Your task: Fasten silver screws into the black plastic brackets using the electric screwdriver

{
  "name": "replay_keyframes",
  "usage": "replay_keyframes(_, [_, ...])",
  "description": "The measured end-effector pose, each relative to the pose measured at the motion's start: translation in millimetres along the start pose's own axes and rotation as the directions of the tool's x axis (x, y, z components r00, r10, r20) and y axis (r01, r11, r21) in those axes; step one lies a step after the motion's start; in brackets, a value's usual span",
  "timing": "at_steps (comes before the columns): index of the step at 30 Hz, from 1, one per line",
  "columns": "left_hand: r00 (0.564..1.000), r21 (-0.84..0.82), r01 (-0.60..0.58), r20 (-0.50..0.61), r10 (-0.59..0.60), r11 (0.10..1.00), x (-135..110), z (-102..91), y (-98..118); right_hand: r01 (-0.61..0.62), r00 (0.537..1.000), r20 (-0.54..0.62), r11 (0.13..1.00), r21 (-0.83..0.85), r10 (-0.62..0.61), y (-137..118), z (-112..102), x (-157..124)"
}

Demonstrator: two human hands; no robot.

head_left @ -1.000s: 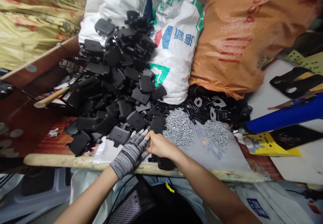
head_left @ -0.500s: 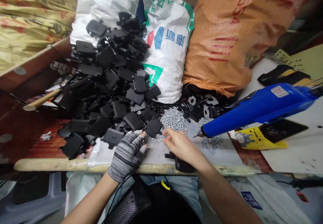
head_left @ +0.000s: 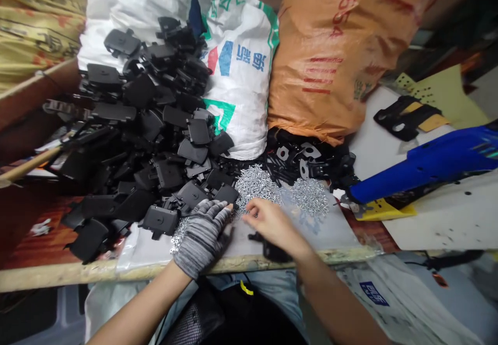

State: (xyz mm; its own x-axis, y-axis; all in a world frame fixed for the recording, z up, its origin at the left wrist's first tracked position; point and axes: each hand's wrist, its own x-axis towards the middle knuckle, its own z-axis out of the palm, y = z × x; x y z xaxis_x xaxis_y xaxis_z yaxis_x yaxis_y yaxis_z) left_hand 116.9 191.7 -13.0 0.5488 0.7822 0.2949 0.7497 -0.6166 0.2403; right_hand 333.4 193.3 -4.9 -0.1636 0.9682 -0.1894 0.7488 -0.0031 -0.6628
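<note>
Silver screws point(head_left: 257, 184) lie heaped within easy reach on a grey plastic sheet point(head_left: 338, 231); the gloved left hand point(head_left: 202, 237) pinches something hidden beside a black plastic housing point(head_left: 225, 194), the bare right hand point(head_left: 272, 225) curls open, apparently empty

Gloved left hand point(head_left: 202, 237), bare right hand point(head_left: 272, 225), loose screws point(head_left: 257, 184)

Fingerless glove point(head_left: 202, 236): grey and white stripes
Screws point(head_left: 257, 184): silver
Plastic parts point(head_left: 167, 175): black
White woven sack point(head_left: 241, 111): green and blue print
Orange woven sack point(head_left: 322, 96): red lettering
Electric screwdriver point(head_left: 439, 155): blue
</note>
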Motion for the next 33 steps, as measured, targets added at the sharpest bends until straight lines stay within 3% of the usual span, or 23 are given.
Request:
replay_keyframes(2, [0.998,-0.053,-0.016,0.064,0.019,0.998,18,5.5,6,-0.104,0.979,-0.175,0.994,0.013,0.105,34,-25,2])
replay_keyframes(3, [0.992,-0.074,-0.022,0.119,0.031,0.997,30,9.2,10,-0.142,0.973,-0.181,0.989,0.035,0.146,50,-36,4])
replay_keyframes(6, [0.945,-0.056,-0.020,0.325,0.037,0.998,71,22.4,23,-0.184,0.981,-0.046,0.980,0.075,0.188,83,-53,9])
replay_keyframes(9, [0.891,-0.021,-0.066,0.449,0.068,0.998,97,34.7,31,-0.161,0.986,0.046,0.986,0.048,0.159,86,-49,12])
replay_keyframes(11, [0.888,-0.006,-0.086,0.453,0.080,0.996,101,40.9,32,-0.155,0.988,0.032,0.987,0.033,0.154,79,-39,13])
replay_keyframes(14, [0.922,0.011,-0.066,0.384,0.057,0.998,97,46.9,30,-0.156,0.987,-0.041,0.988,0.019,0.156,64,-23,15])
replay_keyframes(17, [0.945,0.018,-0.047,0.325,0.039,0.999,94,48.3,26,-0.132,0.987,-0.088,0.991,0.004,0.132,55,-22,15])
replay_keyframes(19, [0.953,0.011,-0.047,0.301,0.042,0.999,97,46.6,26,-0.110,0.989,-0.105,0.994,-0.005,0.109,56,-38,11])
replay_keyframes(21, [0.961,-0.019,-0.050,0.272,0.053,0.999,105,43.8,31,-0.111,0.969,-0.220,0.994,-0.001,0.108,63,-66,3])
replay_keyframes(23, [0.960,-0.078,-0.066,0.267,0.084,0.995,118,42.6,43,-0.126,0.896,-0.422,0.991,0.051,0.136,74,-98,-7])
replay_keyframes(25, [0.938,-0.158,-0.105,0.313,0.151,0.982,135,45.6,61,-0.099,0.831,-0.534,0.985,0.139,0.159,83,-125,-17])
replay_keyframes(27, [0.908,-0.208,-0.131,0.368,0.202,0.969,154,53.6,81,-0.058,0.839,-0.527,0.985,0.161,0.136,89,-138,-24])
replay_keyframes(29, [0.899,-0.194,-0.110,0.398,0.180,0.975,173,64.4,99,-0.075,0.865,-0.493,0.996,0.056,0.093,92,-138,-30])
replay_keyframes(33, [0.905,-0.134,-0.036,0.416,0.089,0.990,200,81.6,118,-0.266,0.910,-0.381,0.936,-0.229,0.166,106,-119,-37])
